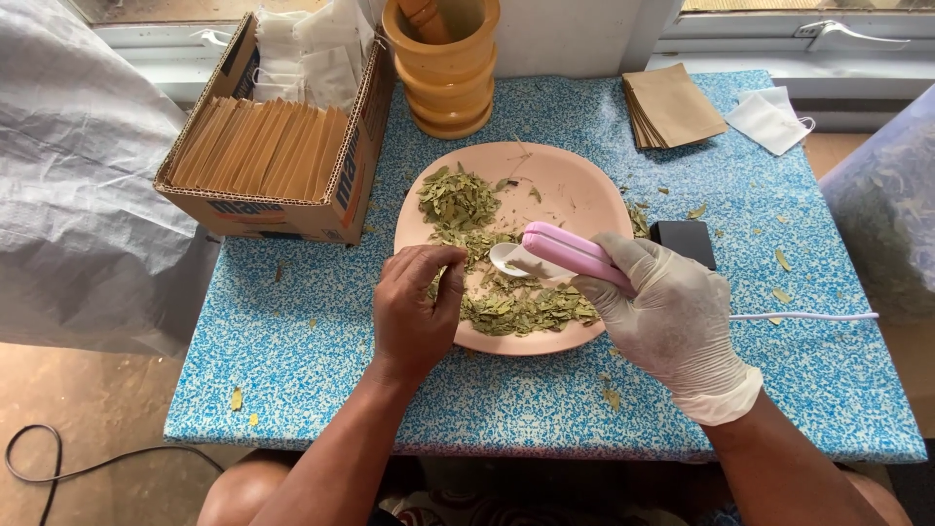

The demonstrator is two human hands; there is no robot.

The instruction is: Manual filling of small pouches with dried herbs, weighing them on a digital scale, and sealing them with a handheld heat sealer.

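two hands over pink plate (575, 185): left hand (414, 307) bare, fingers pinched on dried leaves (506, 307); gloved right hand (672, 317) closed around pink sealer (575, 255) beside small white bag (508, 258). risk: leaves spill on near cloth if pinch loosens.

An open cardboard box (292, 209) stands at the back left of the table (292, 341), brown with blue and orange print on its sides. Inside, a row of flat brown paper envelopes (263, 146) stands on edge at the front, with white sachets (312, 49) behind them. At the back right lies a small stack of brown paper envelopes (672, 105), with a white sachet (769, 119) just beside it.
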